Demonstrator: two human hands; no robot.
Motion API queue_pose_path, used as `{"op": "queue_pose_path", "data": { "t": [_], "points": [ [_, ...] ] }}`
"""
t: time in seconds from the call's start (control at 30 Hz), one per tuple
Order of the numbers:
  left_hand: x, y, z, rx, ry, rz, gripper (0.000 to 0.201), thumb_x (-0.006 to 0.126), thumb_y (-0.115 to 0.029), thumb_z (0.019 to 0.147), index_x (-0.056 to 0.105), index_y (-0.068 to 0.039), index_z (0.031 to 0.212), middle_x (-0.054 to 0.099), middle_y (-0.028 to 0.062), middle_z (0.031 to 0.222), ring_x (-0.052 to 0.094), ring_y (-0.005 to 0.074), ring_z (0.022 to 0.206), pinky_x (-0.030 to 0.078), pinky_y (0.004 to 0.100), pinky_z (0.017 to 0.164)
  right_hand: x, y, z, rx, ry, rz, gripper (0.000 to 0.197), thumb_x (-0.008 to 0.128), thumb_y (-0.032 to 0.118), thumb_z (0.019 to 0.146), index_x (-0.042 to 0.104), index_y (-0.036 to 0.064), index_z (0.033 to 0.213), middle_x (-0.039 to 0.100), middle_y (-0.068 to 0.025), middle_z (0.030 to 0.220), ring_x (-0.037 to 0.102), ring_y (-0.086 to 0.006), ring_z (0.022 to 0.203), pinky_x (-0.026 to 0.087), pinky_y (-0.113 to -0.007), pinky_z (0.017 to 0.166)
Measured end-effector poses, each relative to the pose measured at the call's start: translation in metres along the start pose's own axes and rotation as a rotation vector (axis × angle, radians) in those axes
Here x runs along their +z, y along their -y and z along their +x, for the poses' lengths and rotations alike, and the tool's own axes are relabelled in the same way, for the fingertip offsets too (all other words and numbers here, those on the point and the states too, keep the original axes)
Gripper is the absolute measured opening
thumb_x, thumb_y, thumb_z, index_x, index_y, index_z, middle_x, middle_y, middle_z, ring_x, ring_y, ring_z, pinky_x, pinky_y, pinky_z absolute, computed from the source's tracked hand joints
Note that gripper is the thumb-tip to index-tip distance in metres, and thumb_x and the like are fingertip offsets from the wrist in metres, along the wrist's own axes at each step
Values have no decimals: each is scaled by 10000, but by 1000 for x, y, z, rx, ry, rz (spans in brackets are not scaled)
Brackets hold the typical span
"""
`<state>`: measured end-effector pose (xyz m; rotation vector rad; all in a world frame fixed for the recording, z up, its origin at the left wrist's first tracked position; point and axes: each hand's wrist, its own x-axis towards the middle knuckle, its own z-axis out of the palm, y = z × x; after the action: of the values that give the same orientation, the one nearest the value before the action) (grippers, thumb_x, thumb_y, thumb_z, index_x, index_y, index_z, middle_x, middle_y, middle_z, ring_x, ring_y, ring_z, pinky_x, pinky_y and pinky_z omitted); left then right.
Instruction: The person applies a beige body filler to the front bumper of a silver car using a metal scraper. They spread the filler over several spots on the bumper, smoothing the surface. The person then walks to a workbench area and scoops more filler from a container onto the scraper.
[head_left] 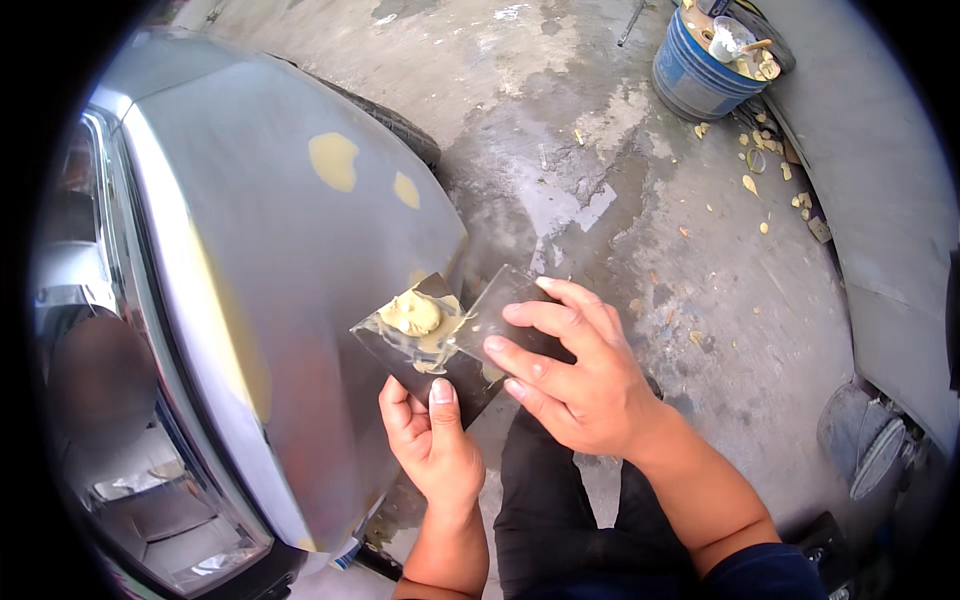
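Observation:
My left hand [440, 450] grips a dark flat plate [455, 400] from below, its thumb lying on top. A mound of pale yellow putty [410, 313] sits near the plate's far left corner, with smears around it. My right hand [580, 360] holds a dark, thin rectangular spreader [510, 310] with its fingers along the top face. The spreader's left edge is over the plate, beside the putty smears; whether it touches cannot be told. Left of both hands is a grey car panel [290, 230] with yellow putty patches [333, 162].
A blue bucket [700, 75] at the far right carries a small white cup [730, 40] and putty scraps. More scraps [750, 185] lie on the concrete floor [600, 130]. A grey panel [880, 200] stands along the right. A headlight [190, 510] is at the lower left.

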<state>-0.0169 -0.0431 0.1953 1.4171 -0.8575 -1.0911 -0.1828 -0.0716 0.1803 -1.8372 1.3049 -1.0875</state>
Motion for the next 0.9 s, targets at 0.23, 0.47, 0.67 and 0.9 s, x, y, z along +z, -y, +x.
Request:
{"op": "queue_pose_path", "data": {
  "t": [0.23,0.47,0.67,0.9],
  "points": [
    [-2,-29,11,-62,112,55,354,537,2,957,441,49,1295,599,122,1175,580,145,1054,444,292,956,6,23,9,34,44,-57,292,683,146,797,701,112,1086,568,-59,1221,472,-371,1196,392,-468,918],
    [-12,-25,20,134,111,321,288,530,-27,976,460,42,1246,593,90,1114,561,132,991,429,282,946,7,-28,-8,414,4,307,358,636,131,866,639,67,1218,555,-123,1283,508,-323,1180,391,-404,1025],
    [-62,29,-34,-466,78,286,288,521,0,965,481,36,1248,629,78,1145,581,100,1020,423,237,930,48,-79,-5,333,131,282,386,612,124,879,608,98,1264,514,-79,1344,452,-317,1230,365,-447,1029],
    [-71,50,-93,-786,14,241,295,537,10,962,501,10,1255,632,86,1179,591,125,1061,431,253,957,70,-113,24,155,181,312,386,631,108,862,620,125,1248,508,-42,1348,433,-327,1232,368,-468,1010]
  ]
}}
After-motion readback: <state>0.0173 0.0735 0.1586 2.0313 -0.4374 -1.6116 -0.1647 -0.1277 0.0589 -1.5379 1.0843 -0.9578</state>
